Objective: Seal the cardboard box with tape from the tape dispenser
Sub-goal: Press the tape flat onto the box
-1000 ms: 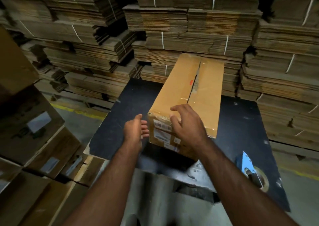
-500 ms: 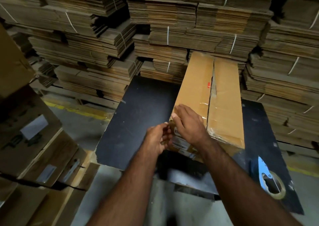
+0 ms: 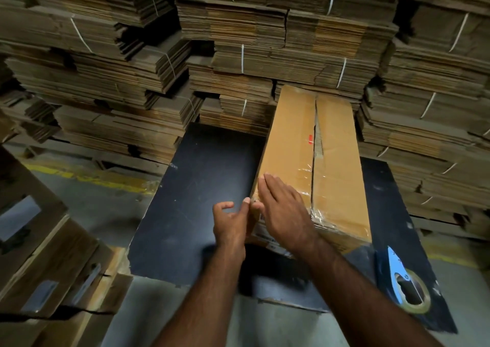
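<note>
A long brown cardboard box lies on the black table, its top flaps meeting along a middle seam. Clear tape crosses the near end of the top. My right hand lies flat with straight fingers on the box's near left top corner. My left hand is at the box's near left edge, its thumb and finger touching the corner; whether they pinch tape is unclear. The blue tape dispenser with its roll lies on the table at the near right, apart from both hands.
Tall stacks of strapped flat cardboard wall in the far side and the right. Brown boxes with labels stand at the left. Grey floor with a yellow line shows beyond the table's left edge.
My left hand came in from the left to the box's near left corner. My right hand slid from the near end onto the top corner. The view shifted, so the box sits further right.
</note>
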`<state>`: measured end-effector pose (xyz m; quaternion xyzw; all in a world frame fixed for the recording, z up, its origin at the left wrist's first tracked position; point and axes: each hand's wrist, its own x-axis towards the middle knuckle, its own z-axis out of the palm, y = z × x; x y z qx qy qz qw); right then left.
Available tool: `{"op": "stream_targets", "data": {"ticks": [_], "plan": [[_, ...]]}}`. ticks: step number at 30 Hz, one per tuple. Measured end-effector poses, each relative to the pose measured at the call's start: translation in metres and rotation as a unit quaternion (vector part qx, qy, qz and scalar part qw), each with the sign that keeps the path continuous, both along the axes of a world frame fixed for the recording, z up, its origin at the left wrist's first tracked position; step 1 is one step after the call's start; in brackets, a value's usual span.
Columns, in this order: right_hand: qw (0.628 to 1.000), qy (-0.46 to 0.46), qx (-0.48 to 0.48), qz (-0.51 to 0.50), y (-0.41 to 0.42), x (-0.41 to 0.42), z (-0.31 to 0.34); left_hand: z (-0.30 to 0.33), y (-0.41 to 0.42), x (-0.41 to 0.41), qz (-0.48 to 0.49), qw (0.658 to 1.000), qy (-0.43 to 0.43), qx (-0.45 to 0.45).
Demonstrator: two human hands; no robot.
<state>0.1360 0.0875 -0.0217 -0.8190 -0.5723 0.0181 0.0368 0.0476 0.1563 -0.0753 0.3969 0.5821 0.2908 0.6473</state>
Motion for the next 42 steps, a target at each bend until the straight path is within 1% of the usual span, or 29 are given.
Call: {"op": "stream_targets", "data": {"ticks": [1,3,5,6,7,8,10,11,13,16,19,20,22,23,25,29,30,32,34,37,39,42], "plan": [[1.000,-0.017,0.001,-0.001,0.000,0.000,-0.003,-0.003,-0.001,0.000,-0.005,1.000,0.002,0.020],[0.998,-0.064,-0.002,-0.003,0.000,0.001,-0.008,-0.004,-0.001,0.003,-0.004,0.996,0.007,0.088],[0.996,-0.085,-0.012,0.001,-0.001,0.002,-0.012,0.000,-0.002,0.005,0.012,0.985,0.026,0.171],[0.996,-0.089,-0.008,0.003,-0.002,0.002,-0.013,0.005,-0.004,0.003,0.017,0.982,0.014,0.187],[0.995,-0.095,-0.002,0.005,-0.002,0.002,-0.014,0.009,-0.007,0.000,0.020,0.983,-0.022,0.180],[0.995,-0.097,-0.001,0.004,-0.002,0.003,-0.013,0.013,-0.012,-0.003,0.014,0.985,-0.075,0.154],[0.996,-0.092,0.000,0.010,-0.001,0.004,-0.015,0.017,-0.023,-0.008,-0.035,0.981,-0.160,0.100],[0.996,-0.086,0.000,0.012,-0.001,0.003,-0.015,0.017,-0.029,-0.011,-0.070,0.978,-0.176,0.091],[0.998,-0.069,-0.008,0.006,0.000,0.002,-0.016,0.016,-0.033,-0.009,-0.129,0.971,-0.178,0.095],[0.998,-0.037,-0.024,0.039,-0.002,0.007,-0.008,0.020,-0.025,-0.004,-0.210,0.962,-0.130,0.119],[0.992,0.061,-0.084,0.077,-0.007,0.024,0.014,0.022,-0.011,-0.012,-0.291,0.940,-0.027,0.175],[0.990,0.090,-0.077,0.076,-0.011,0.030,0.020,0.022,-0.008,-0.016,-0.312,0.928,0.001,0.205],[0.990,0.127,-0.025,0.054,-0.022,0.035,0.021,0.021,-0.004,-0.022,-0.346,0.897,0.024,0.273],[0.992,0.117,-0.005,0.043,-0.029,0.035,0.016,0.018,-0.001,-0.023,-0.360,0.881,0.028,0.306],[0.997,0.069,0.015,0.036,-0.037,0.031,0.005,0.012,0.009,-0.022,-0.385,0.846,0.048,0.366],[0.998,0.033,0.024,0.037,-0.032,0.029,-0.003,0.006,0.026,-0.024,-0.417,0.797,0.103,0.424],[0.999,0.028,0.014,0.041,-0.031,0.030,-0.003,0.004,0.028,-0.023,-0.423,0.789,0.112,0.432],[0.999,0.024,0.000,0.046,-0.031,0.031,-0.003,0.003,0.030,-0.023,-0.427,0.785,0.117,0.434],[0.998,0.023,0.018,0.054,-0.032,0.032,-0.004,0.001,0.033,-0.023,-0.434,0.780,0.116,0.436],[0.997,0.027,0.023,0.061,-0.033,0.032,-0.006,0.001,0.036,-0.024,-0.453,0.754,0.107,0.463],[0.997,0.011,0.036,0.063,-0.034,0.033,-0.009,0.006,0.038,-0.021,-0.455,0.742,0.102,0.482],[0.997,-0.008,0.049,0.061,-0.034,0.036,-0.015,0.010,0.040,-0.011,-0.461,0.723,0.119,0.501]]}}
